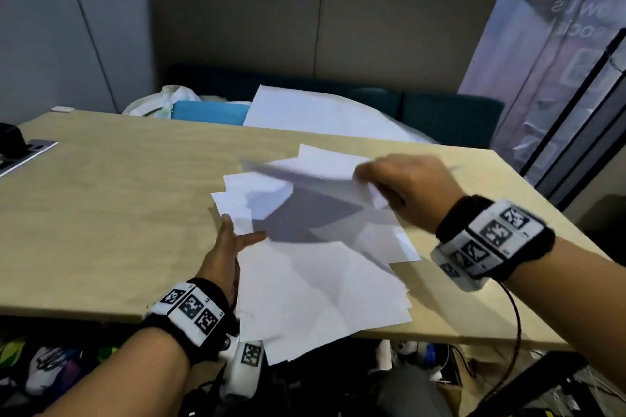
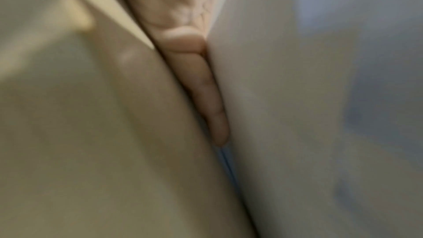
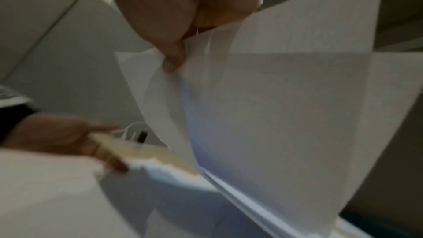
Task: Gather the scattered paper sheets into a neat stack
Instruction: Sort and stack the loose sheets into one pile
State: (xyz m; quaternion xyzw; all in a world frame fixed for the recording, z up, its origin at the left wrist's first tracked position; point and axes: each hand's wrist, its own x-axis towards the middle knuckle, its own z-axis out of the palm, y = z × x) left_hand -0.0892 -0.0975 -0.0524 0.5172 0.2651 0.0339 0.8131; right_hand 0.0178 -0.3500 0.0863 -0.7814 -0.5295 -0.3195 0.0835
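Several white paper sheets (image 1: 318, 284) lie in a loose, fanned pile on the wooden table (image 1: 108, 213), its near end overhanging the front edge. My right hand (image 1: 399, 186) pinches a few sheets (image 1: 305, 176) by their right edge and holds them lifted and blurred above the pile; in the right wrist view the thumb (image 3: 174, 61) presses on these lifted sheets (image 3: 274, 106). My left hand (image 1: 230, 240) lies along the pile's left edge, fingers straight, thumb resting on the top sheet. The left wrist view shows its fingers (image 2: 206, 88) straight between table and paper.
More white paper (image 1: 315, 112), a blue folder (image 1: 210, 112) and a white bag (image 1: 162, 101) sit behind the table on a dark teal bench (image 1: 450, 118). A grey power panel (image 1: 23, 154) is set in the table's left. Cluttered floor lies below the front edge.
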